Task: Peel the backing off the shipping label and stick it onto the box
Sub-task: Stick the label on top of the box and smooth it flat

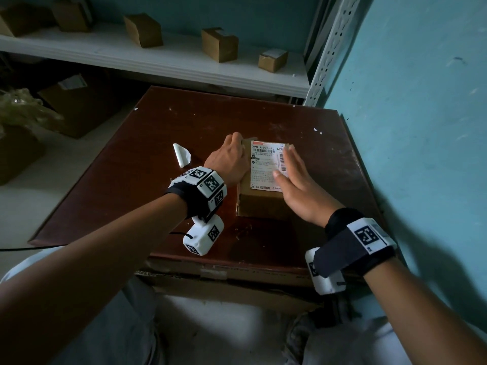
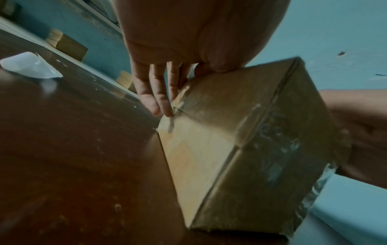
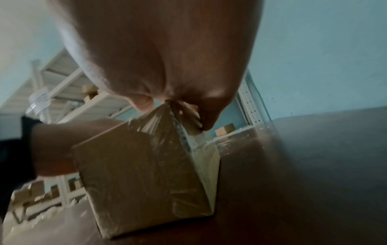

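Note:
A brown cardboard box (image 1: pixel 261 204) stands on the dark red-brown table (image 1: pixel 147 185). A white shipping label (image 1: pixel 264 167) with barcodes lies flat on the box's top. My right hand (image 1: pixel 292 180) lies flat on the label's right part, fingers straight and pressing down. My left hand (image 1: pixel 229 159) rests against the box's left side; in the left wrist view its fingers (image 2: pixel 155 86) run straight down that side of the box (image 2: pixel 230 149). The peeled white backing (image 1: pixel 181 155) lies curled on the table to the left. The right wrist view shows the box (image 3: pixel 136 174) under my palm (image 3: pixel 157 58).
A white shelf (image 1: pixel 168 67) with several small cardboard boxes runs behind the table. A turquoise wall (image 1: pixel 421 127) stands close on the right. More cartons (image 1: pixel 79 106) sit on the floor at the left.

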A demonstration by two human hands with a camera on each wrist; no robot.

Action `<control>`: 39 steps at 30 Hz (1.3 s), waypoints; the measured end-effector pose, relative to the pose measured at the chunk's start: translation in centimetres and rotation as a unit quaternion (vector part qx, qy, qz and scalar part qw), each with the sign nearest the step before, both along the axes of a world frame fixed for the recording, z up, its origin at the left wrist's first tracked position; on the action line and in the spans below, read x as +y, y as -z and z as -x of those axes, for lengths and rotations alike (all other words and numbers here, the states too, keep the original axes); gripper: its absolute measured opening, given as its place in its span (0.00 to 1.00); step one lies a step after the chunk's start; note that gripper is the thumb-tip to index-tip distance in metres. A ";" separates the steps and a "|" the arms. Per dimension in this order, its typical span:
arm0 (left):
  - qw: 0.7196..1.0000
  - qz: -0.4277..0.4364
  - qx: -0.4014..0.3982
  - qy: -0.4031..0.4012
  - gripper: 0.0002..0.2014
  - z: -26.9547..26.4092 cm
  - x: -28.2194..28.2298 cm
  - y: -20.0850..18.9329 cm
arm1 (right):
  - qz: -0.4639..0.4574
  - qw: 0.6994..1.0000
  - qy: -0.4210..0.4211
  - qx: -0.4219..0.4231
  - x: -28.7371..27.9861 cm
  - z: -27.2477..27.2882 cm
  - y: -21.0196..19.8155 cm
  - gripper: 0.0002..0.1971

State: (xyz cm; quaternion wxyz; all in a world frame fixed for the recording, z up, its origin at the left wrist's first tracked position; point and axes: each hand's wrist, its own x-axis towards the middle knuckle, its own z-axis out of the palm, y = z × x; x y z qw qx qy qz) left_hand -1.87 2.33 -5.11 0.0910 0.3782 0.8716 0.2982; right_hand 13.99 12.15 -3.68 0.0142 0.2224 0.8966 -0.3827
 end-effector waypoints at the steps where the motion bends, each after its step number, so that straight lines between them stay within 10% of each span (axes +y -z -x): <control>1: 1.000 -0.001 0.003 -0.001 0.14 0.0 0.0 0.0 | 0.015 1.000 0.015 0.005 0.2 0.2 -0.1 0.34; 9: 1.000 -0.011 0.010 0.008 0.15 0.5 -0.1 0.0 | 0.161 0.974 0.151 0.047 1.3 1.4 -0.2 0.28; 39: 0.999 -0.026 -0.014 -0.034 0.13 2.0 -1.0 -0.6 | 0.157 0.981 0.101 0.061 0.1 2.3 -0.7 0.21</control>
